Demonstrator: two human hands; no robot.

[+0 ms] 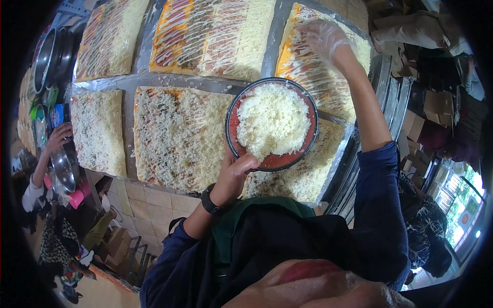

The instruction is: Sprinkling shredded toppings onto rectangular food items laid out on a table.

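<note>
My left hand [242, 169] grips the near rim of a red bowl with a dark edge [271, 163], its thumb over the rim. White crumbly grated cheese [273, 117] fills much of the bowl. My right hand [323, 38], in a clear plastic glove, hangs low over the far right slab of topped dough [316, 81], fingers downward; whether it holds cheese cannot be seen. That slab has orange sauce, meat and white sauce lines, with crumbs at its far end. The near middle slab [177, 138] and near left slab [99, 133] are thickly covered in white crumbs.
Two far slabs [212, 38] [108, 38] bear sauce lines. Another crumb-covered slab [296, 173] lies partly under the bowl. Stacked metal trays [379, 92] stand at the right. Metal bowls [48, 61] and another person's hand [59, 136] are at the left; other people are at both sides.
</note>
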